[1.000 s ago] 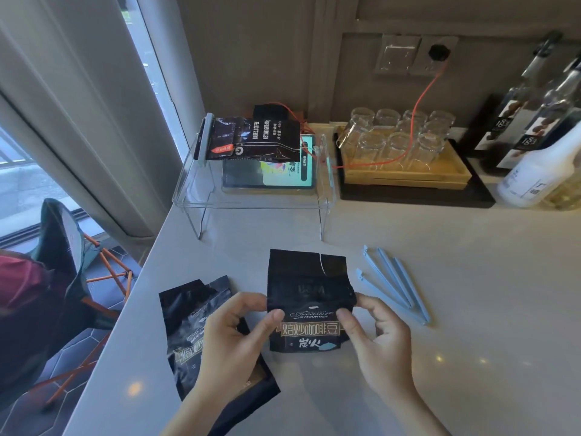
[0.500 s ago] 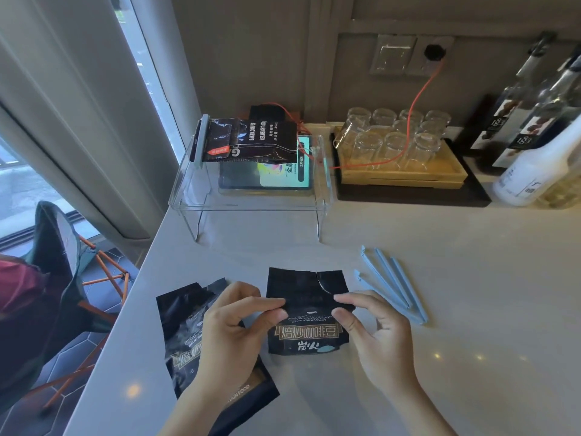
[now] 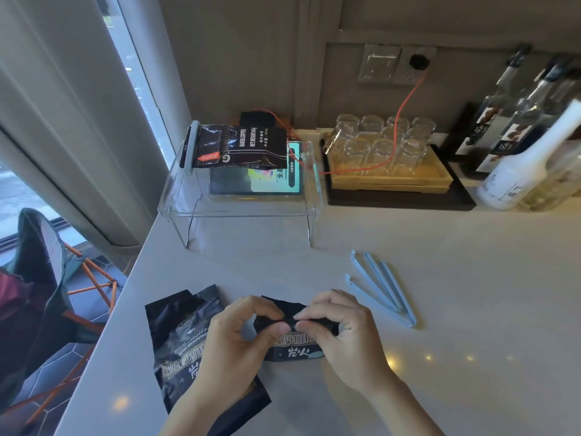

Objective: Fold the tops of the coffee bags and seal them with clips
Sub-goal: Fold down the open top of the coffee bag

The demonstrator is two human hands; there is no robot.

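A small black coffee bag [image 3: 294, 349] lies on the white counter in front of me, its top rolled down toward its label. My left hand [image 3: 232, 344] and my right hand [image 3: 342, 335] both pinch the folded top edge, fingertips almost meeting in the middle. A second, larger black coffee bag [image 3: 179, 338] lies flat at the left, partly under my left wrist. Several light blue clips [image 3: 382, 289] lie to the right of my right hand. A third bag [image 3: 242, 147], closed with a clip, rests on the clear stand.
A clear acrylic stand [image 3: 248, 210] at the back covers a lit phone [image 3: 257, 182]. Right of it is a wooden tray [image 3: 390, 180] of upturned glasses with an orange cable, then bottles [image 3: 518, 171]. The counter's left edge [image 3: 103, 335] drops to a chair.
The bag's top, standing open a second ago, is now folded down. Both hands moved from the bag's sides up and inward onto the fold.
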